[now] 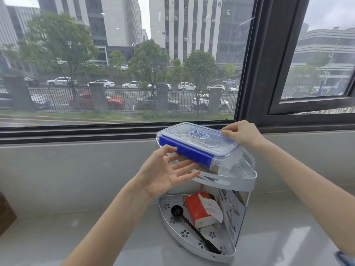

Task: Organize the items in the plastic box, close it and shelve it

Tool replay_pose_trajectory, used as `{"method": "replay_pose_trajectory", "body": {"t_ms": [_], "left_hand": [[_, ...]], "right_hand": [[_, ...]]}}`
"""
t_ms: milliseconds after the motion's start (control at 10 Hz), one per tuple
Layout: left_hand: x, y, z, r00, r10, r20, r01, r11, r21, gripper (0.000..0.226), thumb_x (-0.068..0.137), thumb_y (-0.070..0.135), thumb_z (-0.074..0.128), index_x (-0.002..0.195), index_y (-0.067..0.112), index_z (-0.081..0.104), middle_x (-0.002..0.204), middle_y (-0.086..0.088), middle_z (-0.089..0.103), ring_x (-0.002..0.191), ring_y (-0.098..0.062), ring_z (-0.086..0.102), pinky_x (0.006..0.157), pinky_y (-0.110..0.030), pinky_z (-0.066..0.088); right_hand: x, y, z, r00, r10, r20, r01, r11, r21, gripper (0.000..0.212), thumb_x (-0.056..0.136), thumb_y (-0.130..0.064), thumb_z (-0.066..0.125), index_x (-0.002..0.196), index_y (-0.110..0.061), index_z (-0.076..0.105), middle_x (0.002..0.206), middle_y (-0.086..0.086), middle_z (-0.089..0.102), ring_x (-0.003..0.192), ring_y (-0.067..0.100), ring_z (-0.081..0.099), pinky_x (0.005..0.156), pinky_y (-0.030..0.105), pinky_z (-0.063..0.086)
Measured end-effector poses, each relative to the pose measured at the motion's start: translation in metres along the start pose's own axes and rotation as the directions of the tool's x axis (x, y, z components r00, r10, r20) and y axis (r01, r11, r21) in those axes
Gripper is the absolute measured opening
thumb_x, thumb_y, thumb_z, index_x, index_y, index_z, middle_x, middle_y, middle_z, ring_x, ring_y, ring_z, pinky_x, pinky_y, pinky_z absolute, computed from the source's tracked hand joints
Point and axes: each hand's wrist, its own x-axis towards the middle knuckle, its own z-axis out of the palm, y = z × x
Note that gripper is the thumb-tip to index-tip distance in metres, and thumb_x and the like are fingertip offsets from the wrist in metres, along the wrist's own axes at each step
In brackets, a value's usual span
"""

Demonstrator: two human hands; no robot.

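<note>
The clear plastic box has its lid on and a blue latch along its near side. It lies tilted over the top tier of a silver corner shelf. My right hand grips the box's far right end, fingers on the lid. My left hand is open, palm up, with its fingers under the box's near side below the blue latch. The box's contents are hard to make out.
The shelf's lower tier holds a red tissue pack and a black long-handled scoop. The shelf stands on a grey sill counter below a large window. A brown object shows at the left edge.
</note>
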Motion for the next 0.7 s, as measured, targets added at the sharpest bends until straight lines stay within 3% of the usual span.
{"method": "replay_pose_trajectory", "body": {"t_ms": [300, 400, 600, 700], "left_hand": [[-0.013, 0.013, 0.002, 0.997, -0.004, -0.075, 0.012, 0.995, 0.095, 0.055, 0.072, 0.017, 0.055, 0.124, 0.003, 0.045, 0.13, -0.022, 0.053, 0.113, -0.033, 0.057, 0.078, -0.044, 0.055], [-0.021, 0.021, 0.002, 0.992, 0.031, -0.123, -0.017, 0.994, 0.109, 0.047, 0.08, 0.017, 0.05, 0.125, 0.004, 0.042, 0.13, -0.022, 0.052, 0.114, -0.033, 0.056, 0.078, -0.045, 0.055], [-0.055, 0.055, 0.019, 0.952, 0.214, -0.217, -0.15, 0.949, 0.277, 0.02, 0.088, 0.018, 0.043, 0.106, 0.011, 0.048, 0.125, -0.014, 0.051, 0.108, -0.028, 0.056, 0.087, -0.042, 0.048], [-0.083, 0.073, 0.037, 0.835, 0.457, -0.307, -0.237, 0.802, 0.549, 0.019, 0.091, 0.02, 0.042, 0.108, 0.015, 0.05, 0.136, -0.008, 0.045, 0.115, -0.025, 0.049, 0.095, -0.04, 0.04]], "right_hand": [[-0.008, -0.011, 0.0, 0.998, 0.037, 0.053, -0.032, 0.995, -0.092, 0.03, 0.09, -0.025, 0.048, 0.115, -0.015, 0.062, 0.12, 0.01, 0.065, 0.098, 0.022, 0.057, 0.088, 0.031, 0.042], [-0.014, -0.023, -0.006, 0.996, 0.027, 0.085, -0.016, 0.992, -0.126, 0.033, 0.091, -0.025, 0.047, 0.121, -0.014, 0.057, 0.124, 0.01, 0.062, 0.105, 0.025, 0.057, 0.093, 0.032, 0.042], [-0.028, -0.072, -0.031, 0.99, -0.082, 0.116, 0.108, 0.966, -0.236, 0.037, 0.092, -0.027, 0.044, 0.127, -0.015, 0.05, 0.136, 0.007, 0.053, 0.123, 0.028, 0.047, 0.105, 0.04, 0.038], [-0.043, -0.108, -0.047, 0.985, -0.175, -0.014, 0.163, 0.943, -0.29, 0.042, 0.092, -0.029, 0.043, 0.132, -0.02, 0.042, 0.142, 0.006, 0.045, 0.13, 0.029, 0.039, 0.108, 0.048, 0.032]]}}
